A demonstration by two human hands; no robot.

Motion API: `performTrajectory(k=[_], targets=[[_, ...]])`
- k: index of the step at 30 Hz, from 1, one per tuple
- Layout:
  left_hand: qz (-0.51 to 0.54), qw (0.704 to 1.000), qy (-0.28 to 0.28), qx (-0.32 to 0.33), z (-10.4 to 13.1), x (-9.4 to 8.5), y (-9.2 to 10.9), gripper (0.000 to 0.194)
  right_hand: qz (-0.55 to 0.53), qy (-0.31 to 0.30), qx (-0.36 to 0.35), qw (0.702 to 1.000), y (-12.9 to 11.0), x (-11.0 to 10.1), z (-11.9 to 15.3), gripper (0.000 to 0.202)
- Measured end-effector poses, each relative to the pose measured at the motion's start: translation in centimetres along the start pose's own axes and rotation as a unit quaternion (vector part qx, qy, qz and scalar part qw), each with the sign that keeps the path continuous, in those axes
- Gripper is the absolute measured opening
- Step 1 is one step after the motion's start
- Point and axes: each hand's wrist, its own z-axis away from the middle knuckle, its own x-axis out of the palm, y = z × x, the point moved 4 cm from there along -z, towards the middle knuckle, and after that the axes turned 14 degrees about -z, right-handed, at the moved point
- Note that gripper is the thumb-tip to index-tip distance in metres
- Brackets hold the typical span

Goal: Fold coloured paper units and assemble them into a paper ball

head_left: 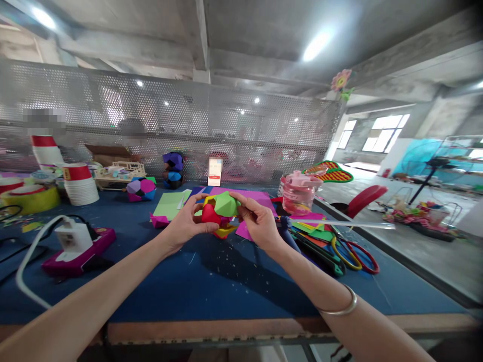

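Two bare arms (124, 274) reach over the blue worktop (234, 301). Near its middle, the left hand (184, 224) bends its fingers around a red, yellow and green craft ball (211, 215); the right hand (260, 222) pinches its green side (226, 204).

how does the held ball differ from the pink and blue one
The held ball is mainly green, red and yellow; the other ball, pink, purple and blue. The held ball sits between left hand and right hand; the other ball rests on the table. Both are faceted and multicoloured.
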Motion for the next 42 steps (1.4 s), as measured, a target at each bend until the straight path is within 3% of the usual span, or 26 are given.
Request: performTrajectory(k=[17, 36, 42], targets=[[-0.003, 0.999, -0.013, 0.029, -0.1, -0.1, -0.3, 0.076, -0.005, -0.026, 0.026, 0.999, -0.5, 0.6, 0.5, 0.038], [0.021, 0.999, -0.018, 0.037, -0.1, -0.1, 0.2, 0.082, 0.037, -0.044, 0.001, 0.998, -1.1, 1.0, 0.7, 0.042], [0.043, 0.999, -0.014, 0.015, 0.2, -0.2, 0.5, 0.078, 0.029, -0.009, 0.026, 0.999, -1.7, 0.7, 0.8, 0.054]])
